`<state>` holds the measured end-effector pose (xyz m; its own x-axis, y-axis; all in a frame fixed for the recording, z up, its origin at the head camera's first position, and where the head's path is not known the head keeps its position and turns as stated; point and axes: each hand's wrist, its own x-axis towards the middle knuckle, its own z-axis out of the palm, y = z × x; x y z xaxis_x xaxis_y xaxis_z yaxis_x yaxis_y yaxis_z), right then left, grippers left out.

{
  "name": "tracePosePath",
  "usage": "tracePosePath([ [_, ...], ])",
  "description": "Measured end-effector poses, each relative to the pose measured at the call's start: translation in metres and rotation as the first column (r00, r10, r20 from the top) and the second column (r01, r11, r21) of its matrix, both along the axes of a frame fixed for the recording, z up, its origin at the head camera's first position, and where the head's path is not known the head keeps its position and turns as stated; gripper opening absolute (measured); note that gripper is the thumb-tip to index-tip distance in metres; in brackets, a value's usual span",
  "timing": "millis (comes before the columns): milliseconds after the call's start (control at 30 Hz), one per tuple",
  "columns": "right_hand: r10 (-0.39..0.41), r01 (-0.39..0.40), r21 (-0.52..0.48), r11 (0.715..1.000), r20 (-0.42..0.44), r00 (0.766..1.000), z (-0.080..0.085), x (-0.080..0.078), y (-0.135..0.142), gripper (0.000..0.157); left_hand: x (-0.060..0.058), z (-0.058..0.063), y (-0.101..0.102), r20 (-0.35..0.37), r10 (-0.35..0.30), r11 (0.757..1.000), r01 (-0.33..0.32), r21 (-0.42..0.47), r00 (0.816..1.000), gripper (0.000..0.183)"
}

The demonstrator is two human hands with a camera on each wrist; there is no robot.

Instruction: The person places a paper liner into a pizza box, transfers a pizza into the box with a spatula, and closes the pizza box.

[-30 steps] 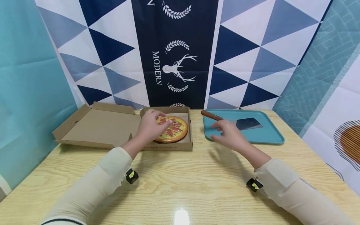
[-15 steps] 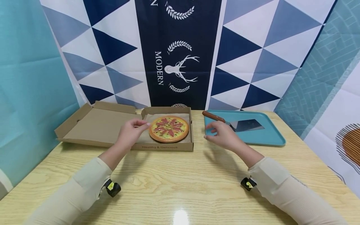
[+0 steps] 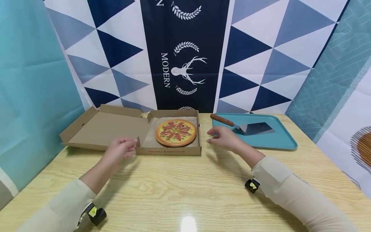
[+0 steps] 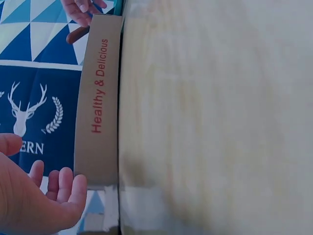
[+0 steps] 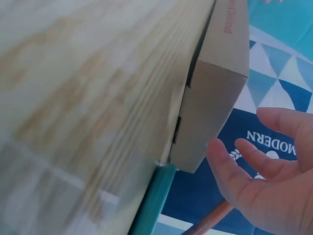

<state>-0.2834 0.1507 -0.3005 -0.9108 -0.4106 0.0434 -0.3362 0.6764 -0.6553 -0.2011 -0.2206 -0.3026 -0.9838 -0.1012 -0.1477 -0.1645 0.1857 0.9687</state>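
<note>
A round pizza (image 3: 175, 132) with red strips on top lies on paper inside the base of a cardboard pizza box (image 3: 168, 151). The box's lid (image 3: 108, 129) is folded back flat to the left. Near the front edge, about where lid and base meet, is my left hand (image 3: 119, 151), its fingers loosely bent and nothing between them. My right hand (image 3: 224, 139) hovers between the box and a teal tray (image 3: 282, 140), thumb and fingers apart, holding nothing. A spatula (image 3: 255, 129) with a brown wooden handle and a metal blade lies on the tray, the handle sticking past its left rim.
The wooden table (image 3: 168, 190) extends in front of the box and tray. Behind stands a patterned cloth (image 3: 185, 64) with triangles and a deer head. A teal cloth (image 3: 32, 96) hangs along the left side.
My left hand has moved left and down from above the pizza to the lid side of the box, leaving the pizza in full view. My right hand has drifted slightly left.
</note>
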Motion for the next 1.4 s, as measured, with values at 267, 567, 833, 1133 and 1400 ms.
tracePosePath([
  [267, 0.008, -0.007, -0.008, 1.000, 0.050, 0.999, -0.004, -0.006, -0.003, 0.041, 0.013, -0.007, -0.023, 0.118, 0.066, 0.970, -0.091, 0.227, 0.991, 0.041],
  [567, 0.030, -0.029, -0.023, 0.999, 0.076, 0.997, -0.003, -0.008, -0.005, 0.041, 0.018, -0.012, -0.046, 0.257, 0.222, 0.901, -0.299, 0.314, 0.940, 0.066],
  [833, 0.022, 0.007, -0.119, 0.993, 0.247, 0.969, -0.002, -0.013, -0.006, 0.049, 0.004, -0.010, -0.064, 0.253, 0.522, 0.733, -0.580, 0.356, 0.815, 0.083],
  [1133, 0.032, 0.108, -0.297, 0.949, 0.432, 0.901, -0.004, -0.020, -0.009, 0.055, -0.009, -0.008, -0.084, 0.273, 0.577, 0.592, -0.625, 0.509, 0.770, 0.082],
  [1400, 0.057, 0.138, -0.363, 0.922, 0.478, 0.876, -0.010, -0.024, -0.015, 0.060, -0.017, -0.006, -0.091, 0.285, 0.595, 0.492, -0.621, 0.610, 0.752, 0.081],
])
